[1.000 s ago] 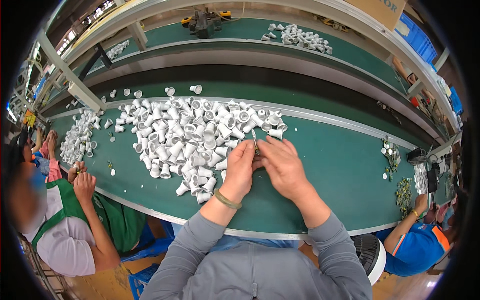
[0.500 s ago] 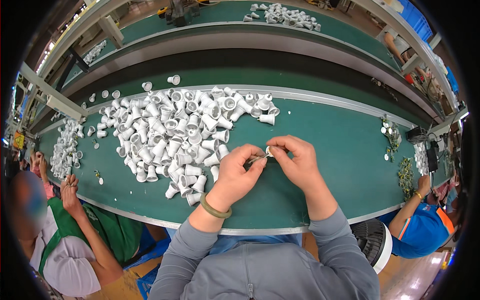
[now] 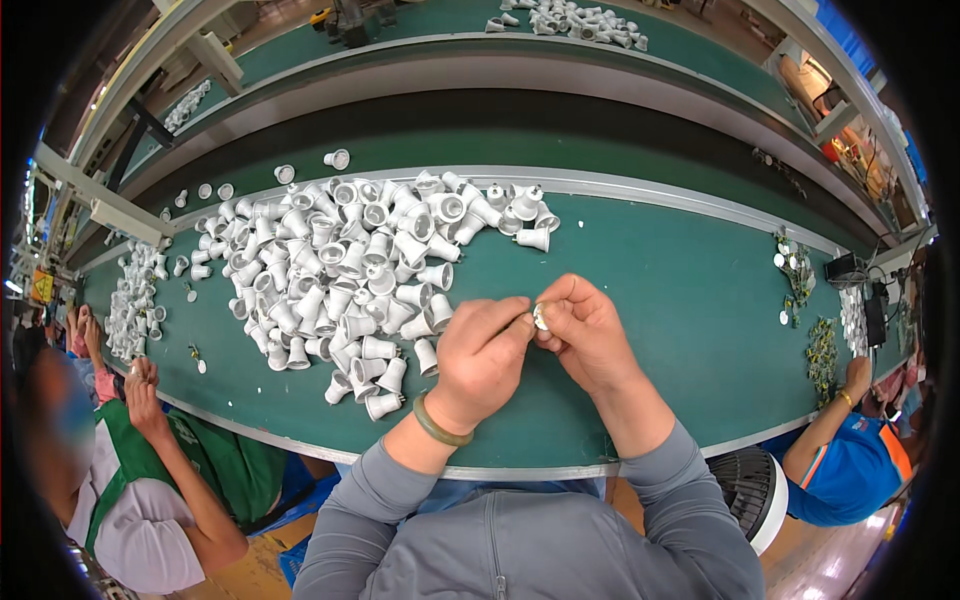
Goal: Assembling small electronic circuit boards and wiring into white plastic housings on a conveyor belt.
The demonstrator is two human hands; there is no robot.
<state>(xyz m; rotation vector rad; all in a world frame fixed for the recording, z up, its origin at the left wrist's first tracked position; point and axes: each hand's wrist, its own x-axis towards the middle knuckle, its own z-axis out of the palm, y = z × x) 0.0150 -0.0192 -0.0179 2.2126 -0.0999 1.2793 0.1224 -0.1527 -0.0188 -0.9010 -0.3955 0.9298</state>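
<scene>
My right hand [image 3: 588, 338] is closed, its thumb and fingertips pinching a small round white disc [image 3: 540, 317] by the edge. Against it, my left hand [image 3: 485, 352] is also closed, thumb and index finger pressed together at the disc's near side. Whatever those left fingertips grip is hidden behind them. Both hands are held above the green bench [image 3: 680, 300]. Beside my left hand lies a big heap of white cup-shaped lamp housings [image 3: 350, 255], tipped in all directions. One housing [image 3: 533, 239] lies at the heap's right end.
Several discs on wires [image 3: 793, 268] and a wired bundle [image 3: 822, 355] lie at the bench's right end, near a black box [image 3: 846, 268]. Co-workers sit at left [image 3: 150, 480] and right [image 3: 850, 460]. A round black fan [image 3: 748, 490] stands at the near edge.
The disc has turned and come slightly nearer, so its flat face shows now. My right fingers have curled in more. The thin strip seen between my left fingertips is now hidden.
</scene>
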